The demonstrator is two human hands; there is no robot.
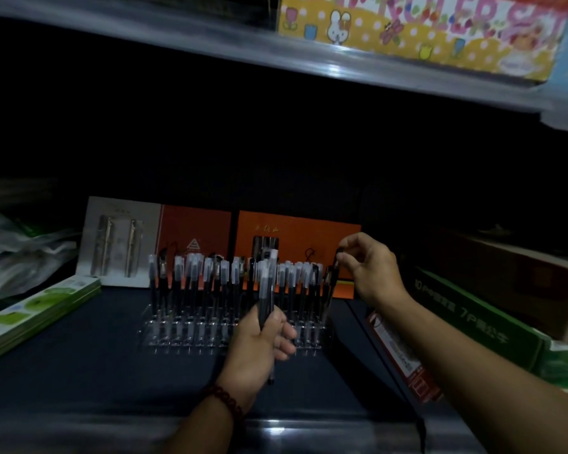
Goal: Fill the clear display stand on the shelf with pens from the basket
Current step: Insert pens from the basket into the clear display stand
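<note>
Fingertips [344, 259] of the right hand [371, 270] pinch the top of a dark pen [331, 283] at the right end of the clear display stand [184, 335], the pen leaning slightly as it goes into a slot. The left hand [263, 342], with a bead bracelet [225, 401] on the wrist, is curled around a small bundle of spare pens [267, 290] held upright just in front of the stand's middle. Placing is the step in hand, and the job looks well advanced: capped pens [210, 276] stand in a row across nearly the whole stand. The next move appears to call for seating this pen straight, then letting go and drawing another from the left-hand bundle for any free slot, though blur and poor light hide which slots remain free. No basket is in view. The stand sits on a dark blue shelf surface [112, 371] in a dim shop bay. Behind it lean two orange boxes [295, 237] and a carded set of metal pens [118, 244]. Green packs [36, 309] and plastic bags [14, 250] lie to the left; a green box [473, 309], a cardboard carton [505, 267] and a red-and-white pack [397, 348] crowd the right. On the upper shelf [309, 60] sits a bright cartoon-printed box [423, 31].
</note>
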